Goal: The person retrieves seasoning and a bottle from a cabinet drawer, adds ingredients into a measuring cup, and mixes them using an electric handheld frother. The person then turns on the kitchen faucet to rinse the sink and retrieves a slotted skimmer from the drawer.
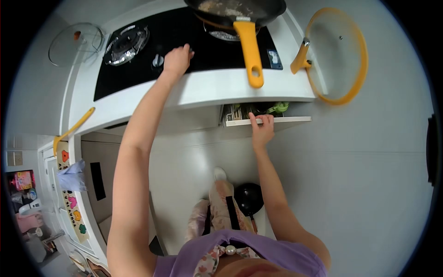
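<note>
My left hand is closed at the front of the black gas stove, its fingers around a control knob that they mostly cover. Just left of it is another silver knob. Below the counter, my right hand grips the top edge of a drawer front, thumb and fingers over the rim. The drawer is partly pulled out, with something green and a rack inside. On the right burner sits a frying pan with a yellow handle and bits of food in it.
A yellow-rimmed glass lid stands at the counter's right end. Another glass lid is at the left. A yellow-handled utensil lies on the left counter edge near a blue cloth. A black pan is down by my legs.
</note>
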Demonstrator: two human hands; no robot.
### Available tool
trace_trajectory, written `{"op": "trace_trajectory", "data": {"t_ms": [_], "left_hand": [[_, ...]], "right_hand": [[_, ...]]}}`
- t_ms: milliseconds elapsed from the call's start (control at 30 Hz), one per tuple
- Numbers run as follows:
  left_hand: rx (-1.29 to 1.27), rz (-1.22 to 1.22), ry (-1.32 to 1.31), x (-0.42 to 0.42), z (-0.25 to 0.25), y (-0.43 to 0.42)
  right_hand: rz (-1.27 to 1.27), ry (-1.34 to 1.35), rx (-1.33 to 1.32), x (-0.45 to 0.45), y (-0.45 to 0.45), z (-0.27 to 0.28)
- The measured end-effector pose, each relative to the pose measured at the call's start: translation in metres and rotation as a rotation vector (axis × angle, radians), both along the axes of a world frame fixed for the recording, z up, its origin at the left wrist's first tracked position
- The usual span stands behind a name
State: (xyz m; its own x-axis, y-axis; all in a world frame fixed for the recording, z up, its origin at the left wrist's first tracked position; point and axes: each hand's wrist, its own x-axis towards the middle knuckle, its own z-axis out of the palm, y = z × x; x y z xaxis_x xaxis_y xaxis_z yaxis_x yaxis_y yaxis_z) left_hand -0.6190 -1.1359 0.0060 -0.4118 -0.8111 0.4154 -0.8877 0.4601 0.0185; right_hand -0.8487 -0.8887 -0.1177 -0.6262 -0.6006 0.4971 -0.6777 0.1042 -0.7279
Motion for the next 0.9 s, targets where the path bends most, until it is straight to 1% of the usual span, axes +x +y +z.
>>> {"op": "trace_trajectory", "data": {"t_ms": [67,100,167,200,267,300,367,433,467,600,700,900], "left_hand": [[-0.055,0.001,0.001,0.000,-0.003,-0.001],[-0.034,0.031,-0.010,-0.002,0.000,0.003],[-0.094,0.032,0.003,-0.001,-0.007,0.003],[-0.092,0.036,0.016,-0.001,-0.006,0.007],[-0.084,0.045,0.099,-0.001,-0.018,-0.005],[-0.086,0.067,0.120,-0.004,-0.007,0.003],[-0.089,0.055,0.122,-0.005,-0.008,0.002],[-0.108,0.049,0.135,-0.004,-0.010,-0.002],[-0.120,0.044,0.144,-0.004,-0.013,-0.004],[-0.142,0.028,0.174,-0.004,-0.016,-0.006],[-0.153,0.022,0.177,-0.004,-0.016,-0.007],[-0.129,0.039,0.165,-0.005,-0.015,-0.008]], "right_hand": [[0.000,0.077,-0.032,0.001,0.016,-0.008],[0.004,0.027,-0.017,0.004,0.024,-0.007],[0.017,-0.066,0.017,0.009,0.037,-0.007],[0.028,-0.051,-0.014,0.008,0.042,-0.012],[0.014,-0.037,0.010,0.013,0.054,-0.007],[0.005,-0.033,0.018,0.014,0.060,-0.007],[-0.001,-0.027,0.004,0.012,0.069,-0.018],[-0.005,-0.021,0.014,0.017,0.080,-0.012],[0.009,-0.060,0.041,0.022,0.085,-0.006],[0.011,-0.064,0.049,0.023,0.099,-0.011],[-0.001,0.019,0.018,0.020,0.102,-0.015],[0.006,0.011,0.018,0.022,0.103,-0.011]]}}
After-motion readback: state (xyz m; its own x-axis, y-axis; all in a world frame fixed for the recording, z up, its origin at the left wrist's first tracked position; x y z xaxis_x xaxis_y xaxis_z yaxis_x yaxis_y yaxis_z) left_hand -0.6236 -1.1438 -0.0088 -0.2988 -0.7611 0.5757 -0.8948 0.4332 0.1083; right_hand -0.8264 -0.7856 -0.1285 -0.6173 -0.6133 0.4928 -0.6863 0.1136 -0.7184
